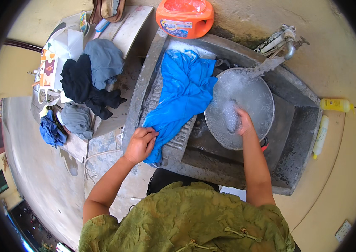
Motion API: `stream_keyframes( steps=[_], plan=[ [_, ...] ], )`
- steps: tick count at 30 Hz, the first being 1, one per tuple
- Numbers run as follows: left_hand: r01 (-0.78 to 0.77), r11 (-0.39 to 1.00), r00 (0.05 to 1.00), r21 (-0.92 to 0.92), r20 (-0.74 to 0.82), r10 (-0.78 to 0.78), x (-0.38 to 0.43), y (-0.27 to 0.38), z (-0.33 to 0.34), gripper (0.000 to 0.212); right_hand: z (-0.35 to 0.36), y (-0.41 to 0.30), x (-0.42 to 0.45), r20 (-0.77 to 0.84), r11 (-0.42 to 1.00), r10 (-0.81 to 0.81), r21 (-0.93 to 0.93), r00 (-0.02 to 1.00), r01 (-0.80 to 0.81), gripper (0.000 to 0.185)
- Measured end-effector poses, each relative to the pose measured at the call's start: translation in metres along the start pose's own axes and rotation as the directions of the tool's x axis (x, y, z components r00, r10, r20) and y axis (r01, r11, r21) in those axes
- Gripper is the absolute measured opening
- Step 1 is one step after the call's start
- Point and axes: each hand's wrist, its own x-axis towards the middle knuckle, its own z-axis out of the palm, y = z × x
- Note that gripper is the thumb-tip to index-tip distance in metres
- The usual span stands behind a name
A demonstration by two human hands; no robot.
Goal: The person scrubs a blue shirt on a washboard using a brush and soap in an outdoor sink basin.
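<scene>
A wet blue cloth garment [181,91] lies bunched over the ribbed washboard slab [173,138] of a stone sink. My left hand [141,144] rests on the garment's lower left edge, its fingers curled on the fabric. My right hand [244,121] is partly in the water of a round metal basin [253,94]. A scrubbing brush [230,116] lies under the bubbly water against its fingers; how firmly they grip it is hidden. Water pours from the metal tap [289,47] into the basin.
An orange detergent tub [184,19] stands at the sink's back rim [228,39]. Black [77,78] and grey [104,63] clothes lie on a ledge at left, beside a blue cloth [52,129] and a paper bag [50,67]. Yellow [335,105] and pale [321,137] bottles are at right.
</scene>
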Motion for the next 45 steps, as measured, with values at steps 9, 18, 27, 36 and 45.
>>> stream_keyframes(
  steps=[9,18,27,36,45],
  plan=[
    [0.020,0.994,0.960,0.112,-0.279,0.012,-0.042,0.026,0.054,0.031,0.209,0.104,-0.072,0.755,-0.204,-0.392,-0.628,0.525,0.751,0.049],
    [-0.008,0.999,0.950,0.043,-0.311,0.021,-0.035,0.023,0.058,0.033,0.237,-0.050,0.112,0.541,-0.474,-0.599,-0.834,0.590,0.282,0.042],
    [0.019,0.999,0.949,-0.025,-0.315,-0.026,-0.047,0.018,0.053,0.033,0.227,0.087,-0.013,0.950,-0.671,-0.132,-0.295,0.282,0.680,0.051],
    [-0.005,1.000,0.952,0.002,-0.305,0.005,-0.040,0.016,0.058,0.029,0.270,-0.031,0.116,0.624,-0.486,-0.548,-0.780,0.557,0.395,0.048],
    [0.024,0.999,0.944,-0.032,-0.328,-0.034,-0.046,0.016,0.056,0.032,0.228,0.059,0.018,0.858,-0.640,-0.258,-0.496,0.444,0.587,0.058]
  ],
)
